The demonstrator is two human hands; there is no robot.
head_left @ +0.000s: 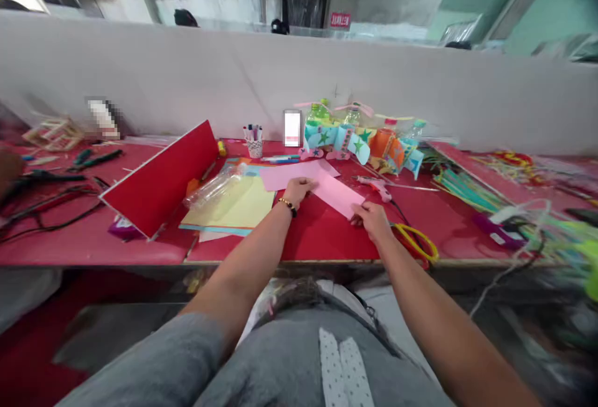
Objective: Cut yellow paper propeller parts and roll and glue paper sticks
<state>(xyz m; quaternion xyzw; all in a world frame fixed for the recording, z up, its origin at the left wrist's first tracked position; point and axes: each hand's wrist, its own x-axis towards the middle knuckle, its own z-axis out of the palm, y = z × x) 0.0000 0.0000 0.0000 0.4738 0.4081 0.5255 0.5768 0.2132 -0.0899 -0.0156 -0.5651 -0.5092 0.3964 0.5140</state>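
Note:
A pink paper sheet (332, 192) lies on the red table (317, 235) in front of me. My left hand (298, 192), with a beaded bracelet on the wrist, presses flat on its left part. My right hand (371, 218) pinches the sheet's near right corner. A second pink sheet (280, 176) lies under it, toward the back. To the left rests a yellow paper sheet (236, 207) on a stack of coloured paper, with a clear plastic bottle (215, 187) lying on it.
Yellow-handled scissors (415, 242) lie right of my right hand, a glue gun (377, 187) behind it. Decorated bottles (359, 139), a pen cup (255, 142) and a white phone (292, 128) stand at the back wall. A red board (161, 179) leans left; cables and straws clutter both sides.

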